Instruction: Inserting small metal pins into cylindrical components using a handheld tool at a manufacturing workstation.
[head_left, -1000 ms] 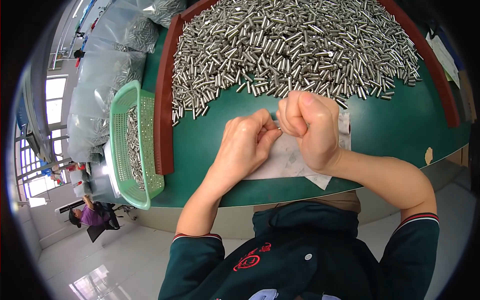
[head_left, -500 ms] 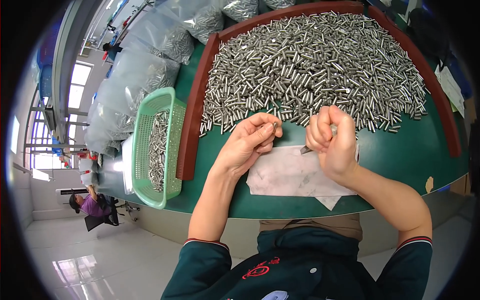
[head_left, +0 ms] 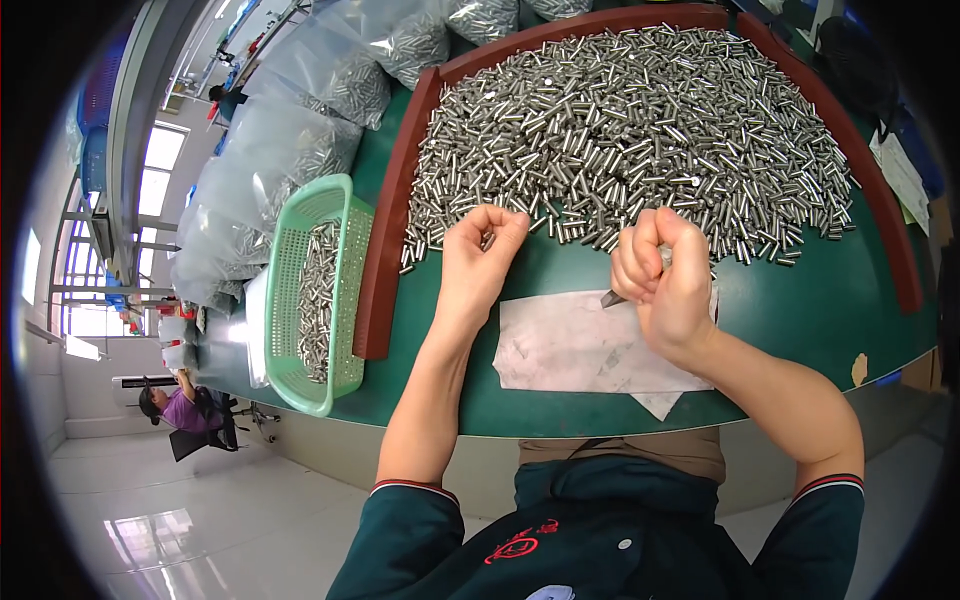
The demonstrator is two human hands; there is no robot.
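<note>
A wide heap of short silvery metal pins [head_left: 620,130] covers the table in front of me. My left hand [head_left: 478,262] is closed at the heap's front left edge, thumb pressed to curled fingers; whatever they may hold is hidden. My right hand [head_left: 668,285] is wrapped in a fist round a slim tool, whose dark pointed tip [head_left: 611,299] sticks out on the left, above a smudged white cloth [head_left: 570,345]. Most of that tool is covered by my fingers, so its kind cannot be told.
Dark red rails [head_left: 385,260] border the heap. Left of them stands a light green plastic basket [head_left: 347,300] with pins inside. Clear bags of pins [head_left: 300,150] line the green table's [head_left: 800,320] left and far sides. A seated person [head_left: 195,410] is at the far left.
My left hand has moved up and left from above the cloth to the heap's edge. The pin seen in its fingertips earlier no longer shows. My right hand stays nearly still.
</note>
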